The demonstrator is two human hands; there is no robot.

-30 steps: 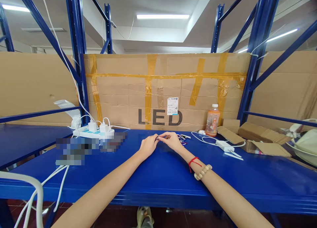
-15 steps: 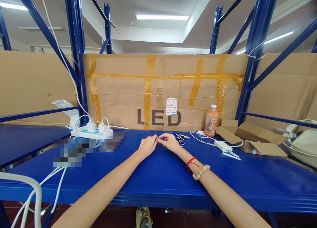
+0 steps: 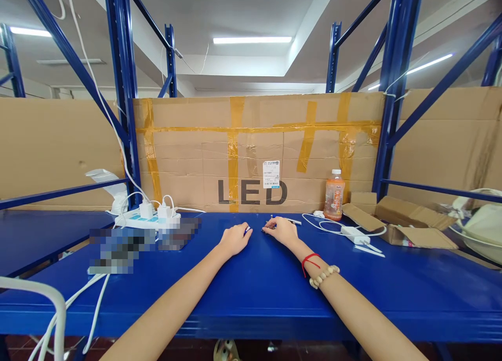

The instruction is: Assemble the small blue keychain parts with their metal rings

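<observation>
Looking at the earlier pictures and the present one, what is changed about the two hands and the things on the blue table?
The hands met at the fingertips before; now the right hand has moved away to the right, leaving a gap. The left hand keeps a small piece; whether the right holds anything is unclear. The bottle and power strip stayed put.

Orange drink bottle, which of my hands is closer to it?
Right. Your right hand is left of the orange drink bottle, nearer you; your left hand is farther left.
</observation>
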